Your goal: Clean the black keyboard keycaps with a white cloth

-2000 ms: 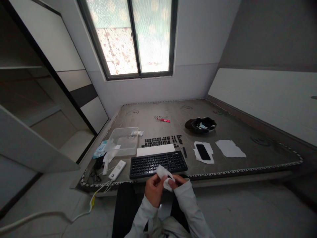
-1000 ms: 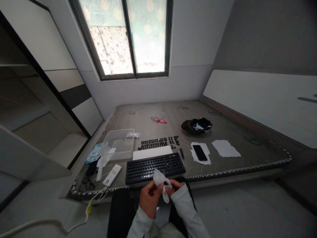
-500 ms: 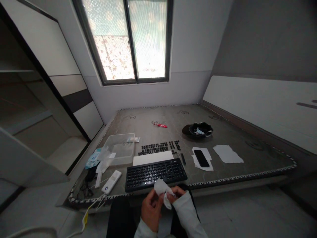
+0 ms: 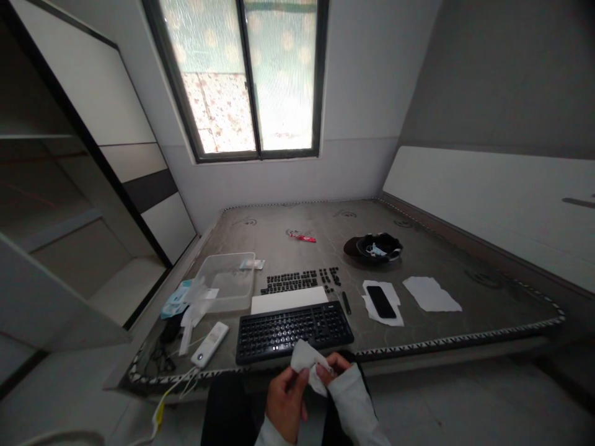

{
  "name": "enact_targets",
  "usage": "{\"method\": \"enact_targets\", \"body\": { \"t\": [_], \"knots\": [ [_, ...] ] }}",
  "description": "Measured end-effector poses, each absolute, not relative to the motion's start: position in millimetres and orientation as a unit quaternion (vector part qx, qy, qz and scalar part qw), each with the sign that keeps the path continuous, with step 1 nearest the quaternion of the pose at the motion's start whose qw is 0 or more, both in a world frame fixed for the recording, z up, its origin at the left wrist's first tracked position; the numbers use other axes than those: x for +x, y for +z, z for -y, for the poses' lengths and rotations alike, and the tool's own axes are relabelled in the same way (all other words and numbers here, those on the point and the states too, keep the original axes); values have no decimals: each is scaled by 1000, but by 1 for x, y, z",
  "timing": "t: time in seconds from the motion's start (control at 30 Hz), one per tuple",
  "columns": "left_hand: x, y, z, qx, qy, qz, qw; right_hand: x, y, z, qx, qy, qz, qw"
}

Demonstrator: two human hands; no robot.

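Low in the view, my left hand [image 4: 286,399] pinches a crumpled white tissue [image 4: 307,358] between thumb and fingers. My right hand [image 4: 335,367] grips the same tissue from its other side. Whether something small is wrapped inside it cannot be made out. Just beyond my hands lies a black keyboard [image 4: 292,328] with its keycaps taken off, near the edge of the mattress. Behind it is a white strip of paper [image 4: 289,300], and past that several loose black keycaps [image 4: 292,281] are laid out in rows. A slim black tool [image 4: 346,303] rests to their right.
A clear plastic box [image 4: 232,300] stands left on the mattress [image 4: 297,217], beside a blue packet [image 4: 176,299] and a white power strip [image 4: 211,344]. To the right are a phone [image 4: 381,301] on paper, a white sheet [image 4: 431,293] and a dark cap [image 4: 374,248]. A red packet [image 4: 304,238] lies farther back.
Both hands still hold the tissue, with the fingers shifted a little on it. The tissue looks slightly more spread, and the whole view has moved a little.
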State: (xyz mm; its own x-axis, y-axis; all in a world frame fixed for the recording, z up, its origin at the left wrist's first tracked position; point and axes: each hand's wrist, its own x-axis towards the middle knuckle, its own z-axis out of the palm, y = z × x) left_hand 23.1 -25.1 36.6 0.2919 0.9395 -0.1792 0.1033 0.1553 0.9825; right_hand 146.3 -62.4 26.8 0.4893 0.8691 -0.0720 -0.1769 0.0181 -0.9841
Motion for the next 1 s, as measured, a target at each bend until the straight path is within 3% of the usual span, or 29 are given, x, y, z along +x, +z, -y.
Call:
{"method": "enact_targets", "body": {
  "t": [0.53, 0.77, 1.0],
  "knots": [
    [21, 39, 24, 539, 360, -466, 603, 143, 28, 64, -558, 429, 285, 651],
    [17, 44, 22, 535, 370, -425, 629, 145, 32, 65, -570, 422, 309, 633],
    [16, 43, 22, 555, 367, -453, 594, 147, 37, 70, -538, 477, 374, 586]
  ]
}}
